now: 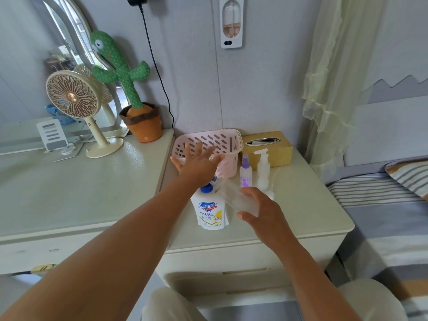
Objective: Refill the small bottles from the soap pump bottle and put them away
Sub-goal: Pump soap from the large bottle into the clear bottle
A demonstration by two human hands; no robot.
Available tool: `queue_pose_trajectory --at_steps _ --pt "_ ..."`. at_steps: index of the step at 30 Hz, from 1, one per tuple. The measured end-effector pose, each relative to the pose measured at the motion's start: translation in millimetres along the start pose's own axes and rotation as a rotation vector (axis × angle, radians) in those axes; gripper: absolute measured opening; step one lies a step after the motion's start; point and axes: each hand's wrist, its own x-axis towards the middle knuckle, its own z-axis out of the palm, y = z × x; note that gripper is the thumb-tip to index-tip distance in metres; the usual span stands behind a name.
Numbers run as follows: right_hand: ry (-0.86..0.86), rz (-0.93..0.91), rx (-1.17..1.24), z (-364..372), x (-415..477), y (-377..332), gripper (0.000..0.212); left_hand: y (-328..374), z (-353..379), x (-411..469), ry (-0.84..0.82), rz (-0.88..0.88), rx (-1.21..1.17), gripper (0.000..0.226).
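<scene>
The table (301, 218) is carrying a pink basket (208, 140) at the wall, and the soap pump bottle (209, 212) is standing upright before it. Your left hand (199, 165) is hovering above the pump, fingers spread, holding nothing. Your right hand (261, 212) is gripping a blurred, tilted clear bottle (240, 200) just beside the soap. A purple spray bottle (245, 172) and a white pump bottle (263, 170) are standing behind.
</scene>
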Motion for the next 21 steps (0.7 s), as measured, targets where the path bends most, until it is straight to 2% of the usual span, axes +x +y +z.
queue_pose_trajectory --at_steps 3,11,18,21 --pt "-0.015 0.029 0.002 2.8 -1.3 1.8 0.050 -1.5 7.4 0.4 -0.018 -0.034 -0.062 0.051" --pt "-0.007 0.006 0.003 -1.2 -1.3 -1.7 0.050 -1.0 0.5 7.0 0.004 -0.034 -0.010 0.053" --pt "-0.005 0.011 0.022 0.8 -0.2 -0.8 0.049 -1.1 1.0 3.6 -0.007 0.006 -0.003 0.047" --pt "-0.016 0.026 0.009 3.0 -0.4 0.6 0.049 -10.7 16.9 14.3 -0.049 0.062 0.087 0.059"
